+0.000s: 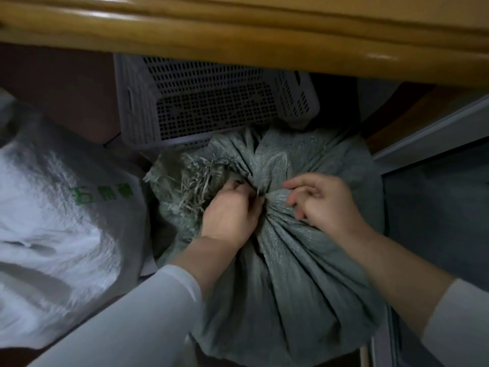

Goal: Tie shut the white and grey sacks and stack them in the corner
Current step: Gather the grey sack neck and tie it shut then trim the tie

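- A person's two hands work at the gathered neck of a grey sack (285, 274). The sack lies under both hands and fills the space from the wrists back toward the person.
- The left hand (230, 207) is curled round the bunched neck, gripping it where the folds meet.
- The right hand (325, 202) rests on the cloth just right of the neck with its fingers bent. Whether it pinches a fold or a cord cannot be told.
- No tie or cord can be made out.
- Direction: the folds run from the person's side up to the neck, so the sack's long axis seems to run away from the person. The frayed mouth (190, 178) points away and fans out to the left of the left hand.
- A white sack (53, 207) with green print sits well to the left of the left hand. How its mouth stands cannot be seen.
- A grey perforated basket (201, 102) stands just beyond the hands, under a wooden ledge (238, 30).
- Risk: only one hand clearly holds the neck. If that grip eases, the folds would likely spread and the mouth reopen.
- Risk: the loose strands at the mouth could pull free or tangle in a knot, leaving it weak.
- Risk: the basket stands close beyond the neck, so there is little room to wind a tie.
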Demonstrator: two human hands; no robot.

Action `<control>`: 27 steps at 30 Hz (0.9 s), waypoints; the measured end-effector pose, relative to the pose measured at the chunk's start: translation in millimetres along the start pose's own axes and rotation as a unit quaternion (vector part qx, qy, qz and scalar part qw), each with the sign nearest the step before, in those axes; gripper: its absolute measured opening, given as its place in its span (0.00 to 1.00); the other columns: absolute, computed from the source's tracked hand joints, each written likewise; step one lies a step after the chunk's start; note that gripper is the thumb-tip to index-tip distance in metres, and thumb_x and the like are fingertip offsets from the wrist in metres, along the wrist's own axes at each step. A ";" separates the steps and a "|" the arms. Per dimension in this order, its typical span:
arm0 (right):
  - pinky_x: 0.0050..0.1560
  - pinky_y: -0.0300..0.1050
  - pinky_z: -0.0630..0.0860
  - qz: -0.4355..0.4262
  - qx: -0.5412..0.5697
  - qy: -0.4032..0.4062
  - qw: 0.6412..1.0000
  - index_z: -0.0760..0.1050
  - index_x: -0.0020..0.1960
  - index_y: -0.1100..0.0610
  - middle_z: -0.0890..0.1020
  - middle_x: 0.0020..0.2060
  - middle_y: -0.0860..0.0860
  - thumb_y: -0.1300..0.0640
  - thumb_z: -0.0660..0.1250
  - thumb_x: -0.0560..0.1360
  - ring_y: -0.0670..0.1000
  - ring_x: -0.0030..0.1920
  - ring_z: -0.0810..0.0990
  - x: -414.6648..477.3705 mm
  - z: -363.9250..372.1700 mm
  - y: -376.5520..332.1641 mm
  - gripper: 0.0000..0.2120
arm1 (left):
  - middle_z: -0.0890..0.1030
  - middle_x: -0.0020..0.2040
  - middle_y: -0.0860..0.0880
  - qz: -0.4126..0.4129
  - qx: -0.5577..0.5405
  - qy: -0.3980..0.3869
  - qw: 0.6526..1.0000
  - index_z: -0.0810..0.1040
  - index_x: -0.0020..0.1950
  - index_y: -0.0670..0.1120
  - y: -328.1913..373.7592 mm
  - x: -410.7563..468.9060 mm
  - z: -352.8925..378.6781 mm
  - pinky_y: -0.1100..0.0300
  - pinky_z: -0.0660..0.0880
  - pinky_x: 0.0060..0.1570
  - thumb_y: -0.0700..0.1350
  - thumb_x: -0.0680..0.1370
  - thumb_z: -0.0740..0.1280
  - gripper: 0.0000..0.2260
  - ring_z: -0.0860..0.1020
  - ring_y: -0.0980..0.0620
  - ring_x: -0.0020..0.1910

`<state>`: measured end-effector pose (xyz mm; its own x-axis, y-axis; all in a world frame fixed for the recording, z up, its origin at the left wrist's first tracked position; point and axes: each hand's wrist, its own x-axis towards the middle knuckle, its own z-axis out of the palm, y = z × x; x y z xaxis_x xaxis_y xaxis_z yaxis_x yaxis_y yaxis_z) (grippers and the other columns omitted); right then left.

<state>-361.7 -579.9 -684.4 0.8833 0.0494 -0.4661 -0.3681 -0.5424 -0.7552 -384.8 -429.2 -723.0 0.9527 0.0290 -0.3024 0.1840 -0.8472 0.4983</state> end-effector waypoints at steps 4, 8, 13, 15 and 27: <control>0.27 0.31 0.71 -0.028 -0.002 -0.010 1.000 0.76 0.40 0.45 0.81 0.34 0.50 0.67 0.61 0.73 0.46 0.30 0.80 -8.4 4.5 2.0 0.17 | 0.77 0.53 0.43 -0.003 -0.075 0.051 0.996 0.80 0.57 0.45 -0.2 -6.6 -0.7 0.55 0.74 0.50 0.48 0.75 0.68 0.12 0.78 0.41 0.50; 0.39 0.54 0.81 -0.018 -0.034 -0.012 0.999 0.76 0.36 0.32 0.80 0.37 0.44 0.61 0.58 0.72 0.55 0.37 0.83 -2.5 13.7 3.1 0.23 | 0.76 0.56 0.42 -0.018 -0.022 0.005 1.000 0.80 0.55 0.43 4.5 4.1 -2.2 0.52 0.74 0.48 0.47 0.78 0.63 0.11 0.76 0.40 0.54; 0.48 0.59 0.80 0.008 -0.040 -0.017 0.999 0.77 0.43 0.36 0.78 0.41 0.44 0.63 0.57 0.70 0.57 0.46 0.83 -5.8 16.0 -19.6 0.21 | 0.75 0.58 0.42 -0.041 0.013 -0.059 0.997 0.79 0.56 0.46 18.0 2.5 -31.4 0.53 0.73 0.53 0.47 0.77 0.61 0.11 0.76 0.40 0.57; 0.50 0.59 0.79 -0.004 -0.038 -0.016 0.999 0.75 0.43 0.37 0.78 0.38 0.43 0.61 0.58 0.67 0.57 0.47 0.82 -10.4 16.6 -43.6 0.18 | 0.76 0.57 0.43 -0.030 -0.012 -0.037 0.999 0.79 0.57 0.49 25.9 -6.6 -57.3 0.55 0.73 0.53 0.48 0.76 0.62 0.12 0.76 0.41 0.57; 0.46 0.47 0.79 -0.183 -0.096 0.018 0.978 0.79 0.53 0.46 0.83 0.49 0.46 0.59 0.61 0.75 0.50 0.43 0.80 -27.8 55.0 -247.5 0.13 | 0.78 0.53 0.49 -0.010 -0.083 0.239 0.967 0.79 0.53 0.50 -7.3 -29.1 -247.6 0.50 0.75 0.47 0.49 0.75 0.64 0.09 0.78 0.45 0.50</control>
<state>-311.0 -400.9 -509.8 0.9565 0.2431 -0.1611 0.0338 -0.6411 -0.7667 -354.1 -292.5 -516.7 0.9442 0.3201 0.0775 0.2016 -0.7481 0.6322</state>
